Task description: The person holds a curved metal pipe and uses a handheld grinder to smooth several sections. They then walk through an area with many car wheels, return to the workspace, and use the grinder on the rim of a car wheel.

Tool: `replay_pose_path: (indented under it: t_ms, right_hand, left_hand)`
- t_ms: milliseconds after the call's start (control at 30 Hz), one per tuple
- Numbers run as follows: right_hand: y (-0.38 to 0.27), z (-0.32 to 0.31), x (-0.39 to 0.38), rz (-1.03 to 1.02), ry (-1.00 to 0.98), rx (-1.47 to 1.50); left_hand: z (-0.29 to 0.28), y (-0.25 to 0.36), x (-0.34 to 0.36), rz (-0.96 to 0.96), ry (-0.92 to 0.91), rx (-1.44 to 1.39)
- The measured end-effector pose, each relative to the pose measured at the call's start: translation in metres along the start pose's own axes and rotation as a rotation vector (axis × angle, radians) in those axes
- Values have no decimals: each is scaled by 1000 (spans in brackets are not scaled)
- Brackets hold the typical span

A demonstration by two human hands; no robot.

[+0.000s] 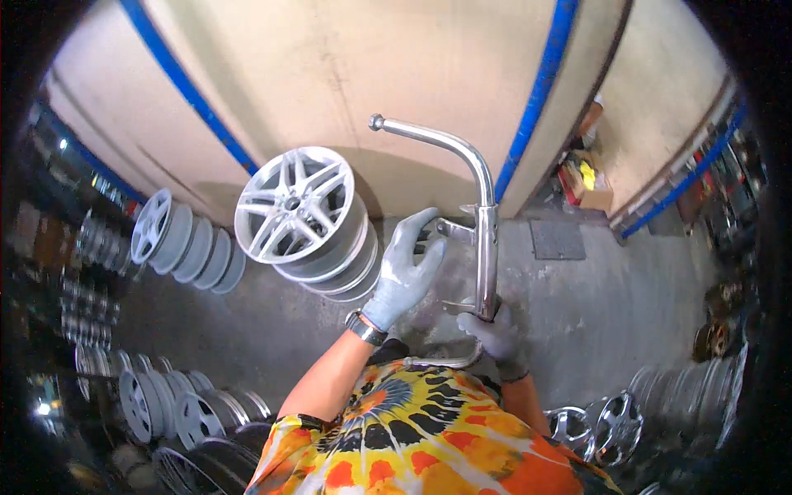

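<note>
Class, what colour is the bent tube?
The tube is shiny silver, seen best in the head view.

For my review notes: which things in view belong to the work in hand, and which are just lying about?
In hand:
bent chrome tube, gripped low down by the gloved right hand
its side bracket, with the open left hand close by

Lying about:
stack of silver wheels
row of tilted wheels
dark flat plate
cardboard box

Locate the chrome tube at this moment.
In the head view, the tube is right of centre, held low by the right grip, with the open left grip just to its left.
</note>
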State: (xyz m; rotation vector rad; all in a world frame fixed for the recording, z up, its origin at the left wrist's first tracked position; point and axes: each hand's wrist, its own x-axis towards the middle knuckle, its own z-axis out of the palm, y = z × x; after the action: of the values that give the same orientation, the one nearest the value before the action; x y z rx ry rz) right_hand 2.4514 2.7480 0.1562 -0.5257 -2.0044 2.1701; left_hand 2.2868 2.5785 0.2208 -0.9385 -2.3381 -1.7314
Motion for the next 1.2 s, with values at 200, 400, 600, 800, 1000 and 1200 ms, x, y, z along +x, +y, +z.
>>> replay_pose_path:
  t_ms: [200,400,600,800,1000,1200]
  right_hand:
    - [-6,9,11,114,-59,-238]
    - [-10,34,22,104,-147,-220]
    - [-37,75,28,-24,-247,-450]
    - [-47,176,39,-48,-326,-109]
    - [-43,319,72,30,-582,-208]
    - [-39,472,90,58,-929,-185]
  left_hand:
    - [-20,2,-5,-137,87,-57]
    - [-53,-6,-8,-312,146,-309]
    - [-99,-20,-6,-353,123,-631]
    - [-189,-49,-18,-337,190,-743]
    - [-330,-90,-60,-305,435,-563]
    - [-454,-109,-128,-395,805,-503]
